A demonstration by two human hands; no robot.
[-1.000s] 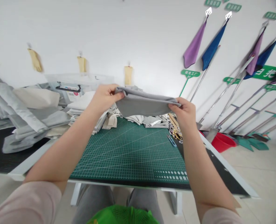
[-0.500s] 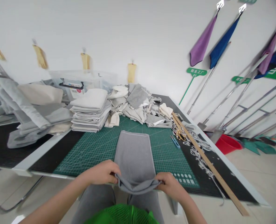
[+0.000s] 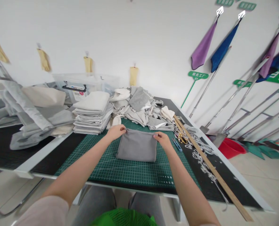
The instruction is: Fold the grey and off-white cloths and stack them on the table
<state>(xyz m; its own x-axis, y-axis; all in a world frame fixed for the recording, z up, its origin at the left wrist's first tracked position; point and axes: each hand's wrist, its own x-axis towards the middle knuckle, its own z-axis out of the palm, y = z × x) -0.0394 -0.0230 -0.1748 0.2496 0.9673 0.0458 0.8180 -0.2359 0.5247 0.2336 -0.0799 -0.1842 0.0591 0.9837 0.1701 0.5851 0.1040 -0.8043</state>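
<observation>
A grey cloth (image 3: 137, 147) lies folded over on the green cutting mat (image 3: 101, 174), its fold toward me. My left hand (image 3: 117, 131) pinches its far left corner. At the far right corner, my right hand (image 3: 160, 138) grips the same cloth between thumb and fingers. Left of it stands a neat stack of folded cloths (image 3: 91, 117), pale on top and grey below. Just beyond the mat's far edge is a loose heap of grey and white cloth pieces (image 3: 139, 106).
Along the right run a long wooden strip (image 3: 212, 169), blue-handled snips (image 3: 177, 144), yellow-handled scissors (image 3: 181, 137) and tangled scraps (image 3: 200, 160). Crumpled cloths (image 3: 40, 116) and a clear plastic box (image 3: 75, 86) occupy the left. On the floor sits a red bucket (image 3: 231, 147).
Both hands have carried the near edge of the cloth away from me to its far edge. The cloth, spread long before, is now folded to about half its length.
</observation>
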